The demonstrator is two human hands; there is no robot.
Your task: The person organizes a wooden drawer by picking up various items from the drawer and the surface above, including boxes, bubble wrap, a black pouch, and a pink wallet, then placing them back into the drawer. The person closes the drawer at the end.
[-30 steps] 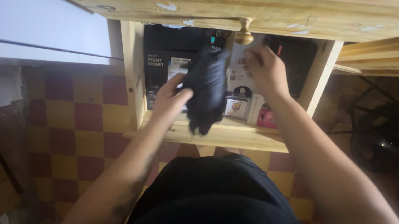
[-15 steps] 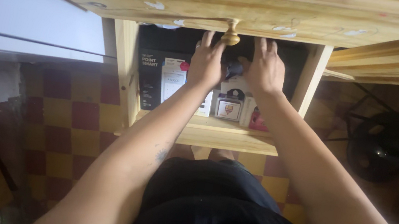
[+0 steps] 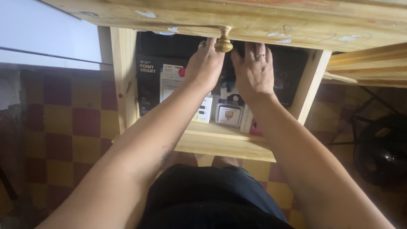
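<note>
Dark clothing fills the near edge, and both forearms run away from it toward a wooden cubby under the bench. Landmark for everything else: the round wooden knob on the drawer front above that cubby. Just left of the knob, the left hand reaches into the dark top of the opening; its fingers are hidden, so I cannot tell if it grips anything. Just right of the knob, the right hand, ring on one finger, spreads open with fingertips in the same shadow. Below the knob stand upright boxes, a dark box leftmost. Both hands sit equally near the dark recess above them.
</note>
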